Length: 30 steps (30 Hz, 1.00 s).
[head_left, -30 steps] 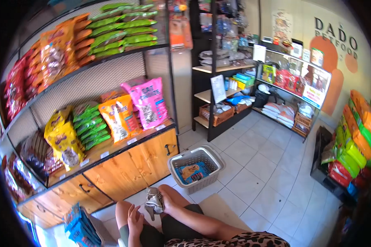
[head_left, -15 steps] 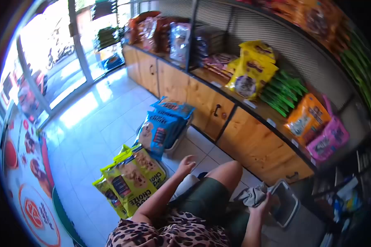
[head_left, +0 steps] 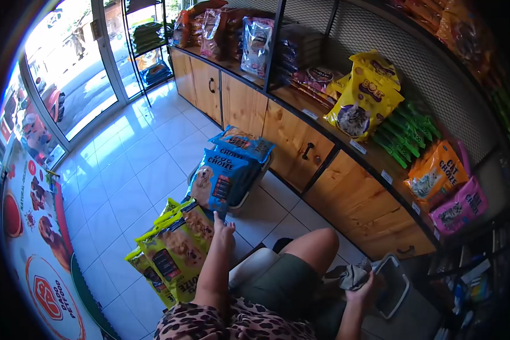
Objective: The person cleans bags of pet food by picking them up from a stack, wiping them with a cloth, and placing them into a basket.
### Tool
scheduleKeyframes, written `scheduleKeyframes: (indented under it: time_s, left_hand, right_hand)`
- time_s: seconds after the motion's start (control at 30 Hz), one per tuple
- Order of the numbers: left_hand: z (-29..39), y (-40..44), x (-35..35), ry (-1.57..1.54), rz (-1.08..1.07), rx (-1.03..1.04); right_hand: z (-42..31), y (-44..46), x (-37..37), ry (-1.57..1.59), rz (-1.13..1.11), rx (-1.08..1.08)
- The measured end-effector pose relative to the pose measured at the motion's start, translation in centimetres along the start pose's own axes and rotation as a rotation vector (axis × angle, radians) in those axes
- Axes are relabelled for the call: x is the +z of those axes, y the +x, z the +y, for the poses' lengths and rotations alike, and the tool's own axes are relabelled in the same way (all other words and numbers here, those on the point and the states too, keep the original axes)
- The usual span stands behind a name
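My left hand [head_left: 224, 228] is stretched forward, fingers extended, at the lower corner of a blue Dog Choize bag [head_left: 209, 178]. Whether the fingertips touch the bag I cannot tell. Another blue bag [head_left: 249, 144] lies behind it in the same stack. Lime-green Dog Choize bags [head_left: 173, 258] lean together beside my left forearm. On the other side, my right hand [head_left: 361, 289] is closed round a crumpled grey cloth [head_left: 348, 276], above my knee level. A pale-rimmed plastic bin [head_left: 401, 283] stands just past that hand.
Wooden cabinets [head_left: 283, 136] run along the right. Their shelf carries a yellow bag [head_left: 365, 96], green packets [head_left: 405, 136], an orange Cat Choize bag [head_left: 439, 173] and a pink bag [head_left: 462, 207]. A glass door [head_left: 76, 73] is at the far left, near a printed panel [head_left: 39, 238].
My left hand has moved left and forward to the blue bag, its fingers now extended. My right hand still holds the grey cloth. The view has shifted slightly.
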<state>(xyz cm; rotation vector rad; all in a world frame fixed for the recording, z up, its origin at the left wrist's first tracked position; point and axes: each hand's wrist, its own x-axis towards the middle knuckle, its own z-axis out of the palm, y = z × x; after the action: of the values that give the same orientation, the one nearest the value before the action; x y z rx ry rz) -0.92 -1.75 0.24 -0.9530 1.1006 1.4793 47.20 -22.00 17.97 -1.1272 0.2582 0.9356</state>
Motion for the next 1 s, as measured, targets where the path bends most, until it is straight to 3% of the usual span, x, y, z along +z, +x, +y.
scheduleKeyframes:
  time_s: [0.33,0.47,0.5,0.53,0.6,0.63,0.67,0.7,0.77,0.8,0.87,1.0]
  left_hand:
    - [2.3,2.5,3.4,0.219,0.158,0.096]
    - [-0.6,-1.1,5.9,0.673,0.196,0.023]
    - [-1.4,-1.8,6.0,0.805,0.201,0.018]
    - [-2.7,-3.1,6.2,0.956,0.198,0.015]
    - [-8.8,-3.8,6.4,1.319,0.165,-0.008]
    - [-12.7,-3.6,5.7,1.511,0.141,-0.021]
    - [-15.6,-4.1,4.4,1.706,0.118,-0.024]
    - [-17.7,-4.4,3.4,1.896,0.095,-0.011]
    - [-20.0,-4.2,2.5,2.238,0.051,0.061]
    - [-20.2,-3.7,2.3,2.39,0.037,0.113]
    - [-18.9,-0.9,1.9,2.641,0.039,0.229]
    - [-11.4,4.2,2.7,3.001,0.153,0.499]
  right_hand:
    - [0.3,-2.1,1.2,-0.05,-0.043,-0.06]
    - [-0.1,-7.6,5.4,-0.028,-0.009,-0.015]
    - [1.2,-2.3,1.2,0.051,-0.186,0.162]
    - [1.2,-2.3,1.1,0.042,-0.45,0.16]
    - [1.9,-0.7,0.1,0.052,-0.396,0.199]
    - [3.7,3.0,-2.2,0.061,-0.568,0.226]
    - [1.7,-0.5,-0.6,0.141,-0.634,0.306]
    - [2.2,-0.9,0.4,0.053,-0.298,0.244]
    - [1.5,-2.5,1.2,-0.015,-0.33,0.23]
    - [3.2,1.6,-1.6,0.171,-0.893,0.35]
    - [2.8,-1.2,1.0,0.013,-0.317,0.179]
    - [2.9,-0.3,0.6,-0.027,-0.338,0.189]
